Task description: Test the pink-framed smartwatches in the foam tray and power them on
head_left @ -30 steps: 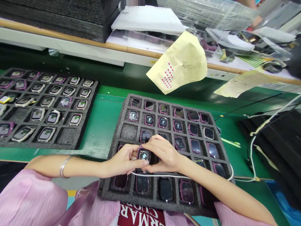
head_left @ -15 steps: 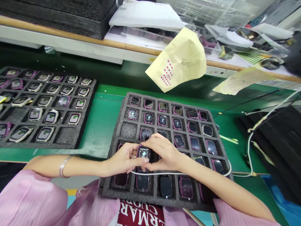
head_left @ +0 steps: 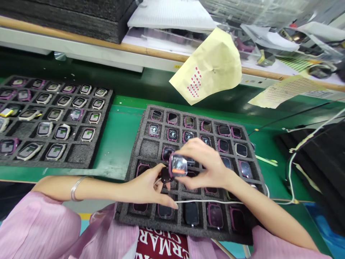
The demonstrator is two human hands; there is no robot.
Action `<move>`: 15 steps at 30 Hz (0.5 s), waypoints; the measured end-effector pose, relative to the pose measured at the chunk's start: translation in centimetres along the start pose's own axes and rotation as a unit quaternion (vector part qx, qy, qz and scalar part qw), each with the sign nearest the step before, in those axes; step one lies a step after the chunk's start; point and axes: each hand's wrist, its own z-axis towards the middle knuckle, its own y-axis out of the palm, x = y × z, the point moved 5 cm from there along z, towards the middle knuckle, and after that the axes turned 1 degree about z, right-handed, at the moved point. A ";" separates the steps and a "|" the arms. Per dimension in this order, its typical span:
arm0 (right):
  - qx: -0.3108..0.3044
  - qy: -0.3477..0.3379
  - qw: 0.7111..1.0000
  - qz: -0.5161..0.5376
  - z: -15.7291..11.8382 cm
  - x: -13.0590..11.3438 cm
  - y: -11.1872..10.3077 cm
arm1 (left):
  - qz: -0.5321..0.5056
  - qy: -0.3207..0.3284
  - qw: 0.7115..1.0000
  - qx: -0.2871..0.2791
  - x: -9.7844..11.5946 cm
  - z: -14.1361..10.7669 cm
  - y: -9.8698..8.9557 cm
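Observation:
Between the thumb and fingers of my right hand point(head_left: 206, 162) is a purple-framed smartwatch point(head_left: 179, 166), tilted, its lit screen showing an orange band. My left hand point(head_left: 151, 187) grips a small black connector block point(head_left: 165, 175) on a white cable point(head_left: 210, 201), just left of the watch. The fingers partly hide the block, and I cannot tell whether it touches the watch. Both hands are above a grey foam tray point(head_left: 149, 149) with smartwatches in its compartments. Several in the second row, such as the watch point(head_left: 154, 130), have lit dials.
A second foam tray point(head_left: 78, 154) of watches lies to the left on the green bench point(head_left: 118, 126). Yellow paper point(head_left: 212, 64) hangs from the shelf edge point(head_left: 153, 54). Black foam blocks point(head_left: 318, 172) stand at the right, and the cable runs across the near tray.
My right hand has lifted the watch up and right, away from the left palm, and tilted it. An orange band now shows on its screen. The black block is exposed in my left hand.

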 end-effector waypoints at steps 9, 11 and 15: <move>-0.128 0.095 0.981 -0.109 3.1 3.5 6.2 | -0.011 0.004 0.999 -0.038 -0.7 0.6 0.2; -0.134 0.095 0.978 -0.129 2.7 3.1 5.2 | -0.025 0.009 0.999 -0.044 -0.8 0.7 0.2; -0.202 0.122 0.960 -0.154 1.1 3.1 3.1 | -0.030 0.007 0.998 -0.051 -0.6 0.8 0.2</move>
